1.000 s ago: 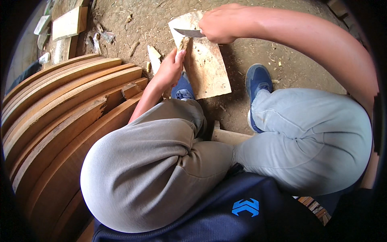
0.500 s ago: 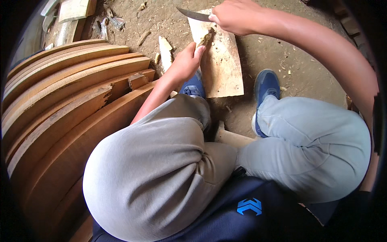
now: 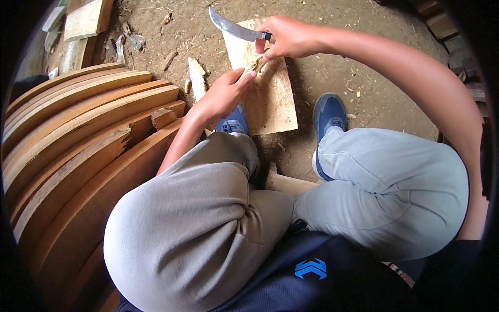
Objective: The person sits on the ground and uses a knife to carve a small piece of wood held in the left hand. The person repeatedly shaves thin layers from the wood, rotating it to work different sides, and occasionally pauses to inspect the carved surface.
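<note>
In my right hand (image 3: 290, 37) is a knife with a curved blade (image 3: 232, 28), its dark handle held between the fingers and the blade pointing up and to the left. Closed around the lower end of a small, rough yellowish piece of wood (image 3: 254, 65) is my left hand (image 3: 227, 92). Fingertips of the right hand touch the upper end of that piece. Both hands are above a pale flat wooden board (image 3: 278, 106) that lies on the ground between my blue shoes. My left fingers partly hide the wood piece.
Long planks (image 3: 93, 112) are stacked on the left. A pale wood strip (image 3: 197, 78) and scattered chips lie on the dirt ground (image 3: 374, 67). Cut blocks (image 3: 82, 21) stand at the far left, and more timber (image 3: 442, 23) at the far right.
My right hand has come down and left toward the left hand, and its fingertips now touch the wood piece. The knife blade has turned to point more upward. The view has shifted slightly.
</note>
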